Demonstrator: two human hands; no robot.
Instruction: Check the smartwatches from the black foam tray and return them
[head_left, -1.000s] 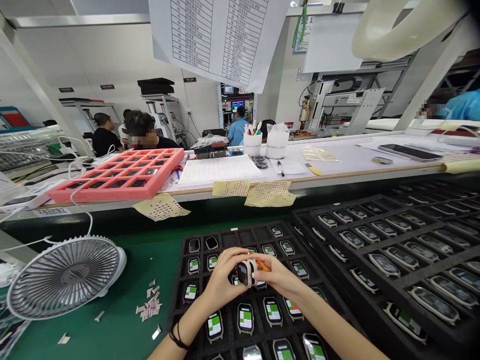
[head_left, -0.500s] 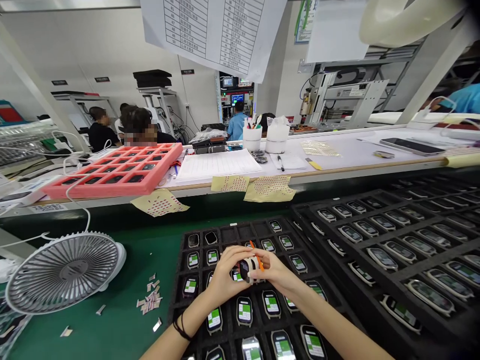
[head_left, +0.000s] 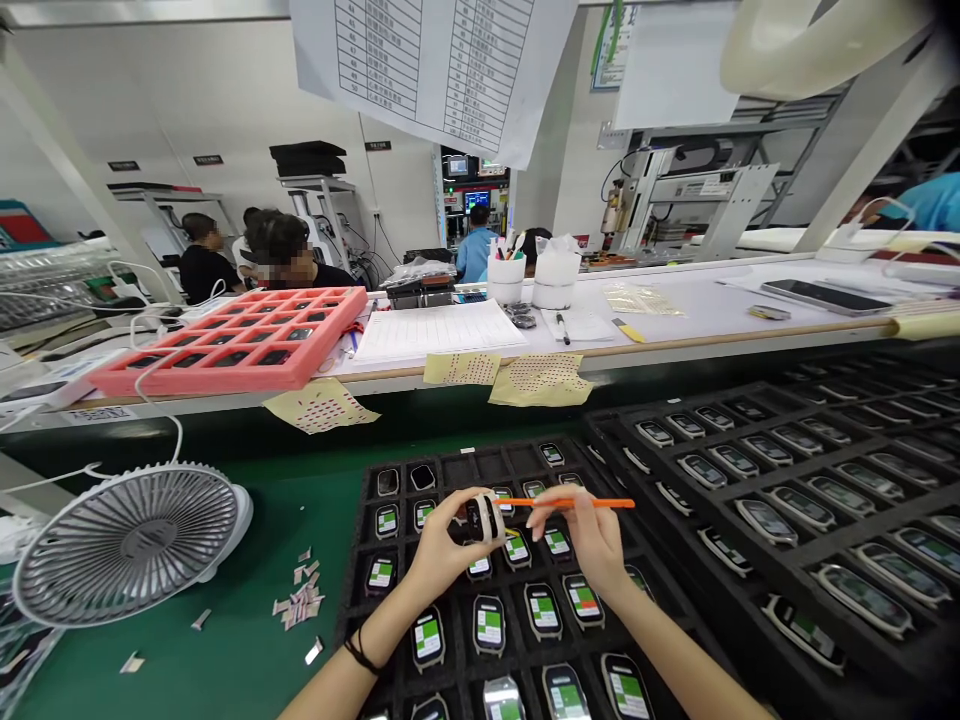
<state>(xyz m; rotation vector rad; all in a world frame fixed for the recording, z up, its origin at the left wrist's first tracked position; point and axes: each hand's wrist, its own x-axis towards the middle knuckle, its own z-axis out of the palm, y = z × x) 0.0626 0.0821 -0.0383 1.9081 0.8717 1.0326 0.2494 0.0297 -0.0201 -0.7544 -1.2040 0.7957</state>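
Note:
My left hand [head_left: 444, 545] grips a smartwatch body [head_left: 486, 518] by its edges, tilted so that its pale side faces right. Between the fingers of my right hand [head_left: 589, 535] is a thin orange stick-like tool [head_left: 577, 503], held level. Its left end reaches the watch's side; whether it touches cannot be made out. Both hands are above a black foam tray [head_left: 459, 466] of smartwatches, most with green-and-white screens. One watch [head_left: 489, 622] lies in its slot just below my left hand.
More black trays of watches [head_left: 765, 515] stand on the right. A grey fan [head_left: 142, 545] is at the left, beside small scraps [head_left: 300, 603] on the green mat. On the shelf are a pink foam tray [head_left: 300, 375], papers [head_left: 442, 330] and a pen cup [head_left: 505, 277].
My right hand has moved right, away from the watch. The orange tool has turned from steep to level. The watch stays in my left hand.

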